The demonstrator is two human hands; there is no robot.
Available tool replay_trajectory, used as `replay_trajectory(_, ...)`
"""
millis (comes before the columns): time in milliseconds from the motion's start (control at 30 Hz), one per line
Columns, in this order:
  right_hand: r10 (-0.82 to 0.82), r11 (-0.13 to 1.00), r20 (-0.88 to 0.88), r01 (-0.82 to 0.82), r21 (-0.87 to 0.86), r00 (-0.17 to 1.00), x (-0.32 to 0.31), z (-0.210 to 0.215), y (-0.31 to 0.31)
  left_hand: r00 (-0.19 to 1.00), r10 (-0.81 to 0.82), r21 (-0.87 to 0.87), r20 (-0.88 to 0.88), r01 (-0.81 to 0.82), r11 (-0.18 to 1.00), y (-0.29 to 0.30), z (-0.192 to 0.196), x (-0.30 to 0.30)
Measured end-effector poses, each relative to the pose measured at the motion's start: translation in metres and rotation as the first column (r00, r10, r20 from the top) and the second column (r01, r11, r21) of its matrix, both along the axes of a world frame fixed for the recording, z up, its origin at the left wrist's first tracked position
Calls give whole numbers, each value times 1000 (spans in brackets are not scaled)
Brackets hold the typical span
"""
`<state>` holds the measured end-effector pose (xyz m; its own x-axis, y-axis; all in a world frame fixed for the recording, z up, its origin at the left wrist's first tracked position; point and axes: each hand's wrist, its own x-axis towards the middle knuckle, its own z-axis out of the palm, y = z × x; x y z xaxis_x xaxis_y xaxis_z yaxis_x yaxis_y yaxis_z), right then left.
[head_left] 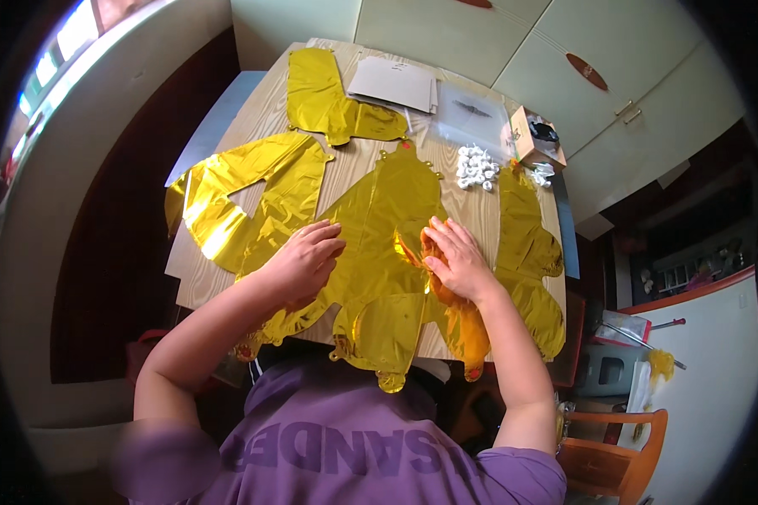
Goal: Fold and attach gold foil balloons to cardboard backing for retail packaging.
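Note:
A large flat gold foil balloon [379, 219] lies across the middle of the table, its lobed lower edge hanging over the near side. At its right, my right hand [455, 257] is closed on a crumpled orange part of the foil [461, 320]. My left hand [307, 257] is over the left side of the same balloon, fingers curled together; what they hold, if anything, is hidden. Other flat gold foil pieces lie around: one at the far left [312, 97], a bent one at the left [215, 189], and one along the right edge [522, 227].
On the wooden table [253, 126] are stacked white cards [393, 82], a clear plastic sheet [472, 114], a heap of small white pieces [477, 167] and a small box [537, 139]. Pale cabinets [429, 38] stand behind. A wooden chair [623, 459] is at the lower right.

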<state>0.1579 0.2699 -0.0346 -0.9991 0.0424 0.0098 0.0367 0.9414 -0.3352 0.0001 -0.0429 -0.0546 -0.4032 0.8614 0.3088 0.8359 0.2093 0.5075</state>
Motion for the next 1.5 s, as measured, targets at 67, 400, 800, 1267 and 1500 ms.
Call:
replay_trajectory(67,-8,1000,8,8,14,1000,-1,1,0,1000,-7,-6,4,7,1000,0,5,-2)
replay_trajectory(400,-9,1000,-10,9,27,1000,-1,-1,0,997,-20,-94,81,27,995,4,30,-6)
replay_trajectory(800,40,996,-21,-38,82,999,-1,-1,6,973,-227,-94,-38,222,970,60,21,24)
replay_trajectory(1267,-392,919,-419,328,-218,819,75,32,-25,931,-332,-161,-151,308,938,75,7,31)
replay_trajectory(1500,-767,610,-227,792,30,600,191,17,-90,946,-303,-199,-116,276,940,71,13,35)
